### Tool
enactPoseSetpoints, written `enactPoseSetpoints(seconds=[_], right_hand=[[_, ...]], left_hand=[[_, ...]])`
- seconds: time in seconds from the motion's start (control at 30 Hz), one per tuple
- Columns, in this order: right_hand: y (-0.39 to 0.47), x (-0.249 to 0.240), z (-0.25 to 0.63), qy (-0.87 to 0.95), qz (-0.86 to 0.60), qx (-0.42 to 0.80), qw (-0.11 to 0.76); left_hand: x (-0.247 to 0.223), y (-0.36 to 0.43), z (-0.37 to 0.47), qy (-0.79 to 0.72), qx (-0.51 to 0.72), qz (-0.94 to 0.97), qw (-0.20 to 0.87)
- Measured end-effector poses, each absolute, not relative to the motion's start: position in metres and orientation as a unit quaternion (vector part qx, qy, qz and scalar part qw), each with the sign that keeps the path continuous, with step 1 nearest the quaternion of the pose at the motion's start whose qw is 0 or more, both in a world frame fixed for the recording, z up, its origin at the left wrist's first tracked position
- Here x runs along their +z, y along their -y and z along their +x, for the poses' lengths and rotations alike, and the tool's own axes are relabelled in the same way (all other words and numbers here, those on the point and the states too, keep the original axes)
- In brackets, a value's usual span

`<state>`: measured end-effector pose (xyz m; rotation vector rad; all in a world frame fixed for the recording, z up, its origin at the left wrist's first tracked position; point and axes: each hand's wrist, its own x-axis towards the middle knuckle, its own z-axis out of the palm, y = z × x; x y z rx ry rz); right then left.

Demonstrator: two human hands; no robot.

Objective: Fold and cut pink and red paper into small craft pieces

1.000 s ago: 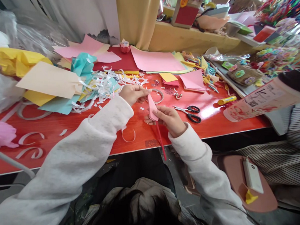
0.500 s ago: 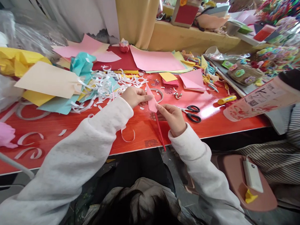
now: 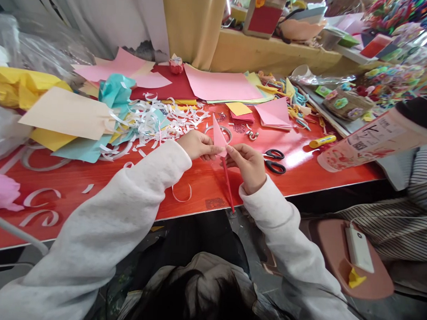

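Over the red table (image 3: pixel 194 192) I hold a folded pink paper (image 3: pixel 219 135), its narrow tip pointing away from me. My left hand (image 3: pixel 199 145) is closed on the paper's lower left edge, thumb and fingers together. At its lower right corner, my right hand (image 3: pixel 248 162) pinches the same paper. A thin red stick (image 3: pixel 228 188) slants down from beneath the paper toward the table's front edge; whether the two are joined is hidden by my fingers. Black-handled scissors (image 3: pixel 275 167) lie just right of my right hand. A tape roll (image 3: pixel 229 134) rests behind the paper.
White paper shreds (image 3: pixel 155 117) and coloured sheets (image 3: pixel 69 113) cover the left side. Pink squares (image 3: pixel 275 113) and a yellow glue-stick-like tube (image 3: pixel 322 141) lie at right. A tilted pink cup (image 3: pixel 363 138) with a black lid leans in, near a person's striped clothing (image 3: pixel 424 188).
The pink paper has shifted slightly right and turned in my fingers, showing a broader face. My left hand has slid down and right along it, closer to my right hand.
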<state>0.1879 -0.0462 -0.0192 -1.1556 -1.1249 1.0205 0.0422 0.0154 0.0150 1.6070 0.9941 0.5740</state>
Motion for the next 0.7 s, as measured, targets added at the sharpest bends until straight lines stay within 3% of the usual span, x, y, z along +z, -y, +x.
enactPoseSetpoints(seconds=[0.2, 0.47, 0.7], right_hand=[[0.046, -0.0191, 0.1878, 0.467, -0.499, 0.437, 0.585], [0.0489, -0.0145, 0.1846, 0.47, -0.493, 0.526, 0.509], [0.0492, -0.0161, 0.1843, 0.499, -0.476, 0.528, 0.496]], left_hand=[[0.0153, -0.0159, 0.0417, -0.422, 0.228, 0.674, 0.561], [0.0183, -0.0159, 0.0403, -0.44, 0.286, 0.661, 0.536], [0.0103, -0.0156, 0.0435, -0.437, 0.275, 0.627, 0.584]])
